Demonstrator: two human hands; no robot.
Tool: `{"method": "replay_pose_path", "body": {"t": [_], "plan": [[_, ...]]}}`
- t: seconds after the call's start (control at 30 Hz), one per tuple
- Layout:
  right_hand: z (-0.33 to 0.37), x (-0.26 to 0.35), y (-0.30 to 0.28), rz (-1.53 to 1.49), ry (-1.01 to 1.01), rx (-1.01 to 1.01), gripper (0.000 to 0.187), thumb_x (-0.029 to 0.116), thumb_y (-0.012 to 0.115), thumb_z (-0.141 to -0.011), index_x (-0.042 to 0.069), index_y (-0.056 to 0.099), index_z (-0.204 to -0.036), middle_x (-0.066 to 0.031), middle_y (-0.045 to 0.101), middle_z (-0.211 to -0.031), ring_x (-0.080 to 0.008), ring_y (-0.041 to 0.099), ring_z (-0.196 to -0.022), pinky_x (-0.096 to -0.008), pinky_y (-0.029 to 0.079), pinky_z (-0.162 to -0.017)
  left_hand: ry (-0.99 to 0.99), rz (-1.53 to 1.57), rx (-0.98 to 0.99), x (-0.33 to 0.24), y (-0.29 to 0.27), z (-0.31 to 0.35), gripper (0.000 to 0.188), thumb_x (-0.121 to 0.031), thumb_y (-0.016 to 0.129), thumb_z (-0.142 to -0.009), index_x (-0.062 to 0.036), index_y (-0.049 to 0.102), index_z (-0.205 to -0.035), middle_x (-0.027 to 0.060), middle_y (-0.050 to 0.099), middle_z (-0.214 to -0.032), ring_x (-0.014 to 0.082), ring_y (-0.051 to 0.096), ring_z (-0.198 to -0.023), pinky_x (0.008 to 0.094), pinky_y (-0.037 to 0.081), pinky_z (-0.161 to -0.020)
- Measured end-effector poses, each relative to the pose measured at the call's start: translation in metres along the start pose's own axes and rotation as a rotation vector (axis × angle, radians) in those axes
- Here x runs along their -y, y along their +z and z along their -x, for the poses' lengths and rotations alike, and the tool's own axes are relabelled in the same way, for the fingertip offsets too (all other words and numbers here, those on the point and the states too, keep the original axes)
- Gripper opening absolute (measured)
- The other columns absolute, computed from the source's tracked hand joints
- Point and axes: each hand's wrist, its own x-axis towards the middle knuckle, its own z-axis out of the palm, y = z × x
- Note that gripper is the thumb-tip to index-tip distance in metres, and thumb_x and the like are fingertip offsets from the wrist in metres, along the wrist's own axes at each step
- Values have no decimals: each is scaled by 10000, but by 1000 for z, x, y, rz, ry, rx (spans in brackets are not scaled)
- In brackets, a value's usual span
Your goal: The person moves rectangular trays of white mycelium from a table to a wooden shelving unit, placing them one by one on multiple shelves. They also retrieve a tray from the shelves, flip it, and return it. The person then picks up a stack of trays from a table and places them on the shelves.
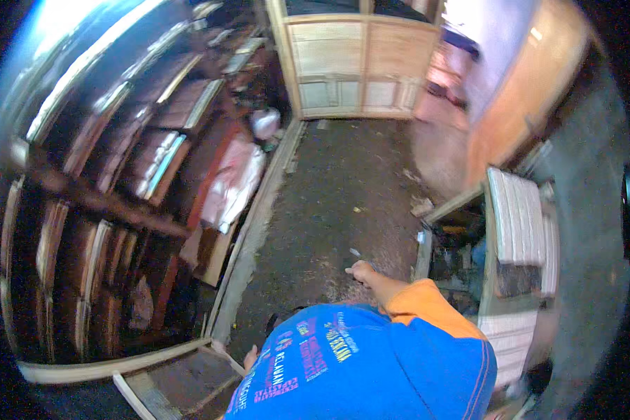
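My right hand (360,271) reaches forward over the dark dirt floor (322,203), below an orange sleeve. Its fingers look curled, with one poking out to the left. A small whitish bit (355,252) shows just past the fingers; I cannot tell whether it is held or lies on the ground. Only a sliver of my left hand (250,357) shows at the left side of my blue shirt (371,364), close to a low wooden frame (220,350). The shirt hides most of that hand and its fingers.
On the left stand wooden shelves (91,203) with boards, and a pale sheet (238,182) lies along their lower edge. A panelled wooden cabinet (364,66) closes off the far end. An orange-brown panel (525,91) and white slatted pieces (516,217) stand at right.
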Motion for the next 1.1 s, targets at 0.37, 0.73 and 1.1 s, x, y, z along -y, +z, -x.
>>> {"method": "replay_pose_path", "body": {"t": [0.37,0.73,1.1], "plan": [[151,-145,-48,-234,649,-274,477,456,713,-746,10,704,-912,-170,696,-908,-278,680,-808,-407,536,-719,139,-33,291,-100,23,-38,327,-420,547,-930,-94,581,-932,59,542,-706,226,538,-637,376,469,-591],[213,-42,11,-646,722,-606,287,315,704,-823,48,625,-894,-90,595,-691,-192,508,-500,-358,364,-418,343,75,623,-185,-83,-192,302,-405,563,-924,-103,569,-913,47,506,-714,203,518,-644,351,458,-563],[259,33,33,-768,819,-746,398,300,722,-817,53,582,-1096,-93,609,-773,-182,557,-603,-330,424,-477,-163,533,829,-235,-86,-272,280,-389,617,-894,-163,521,-1029,9,487,-770,174,485,-639,349,439,-578]]}}
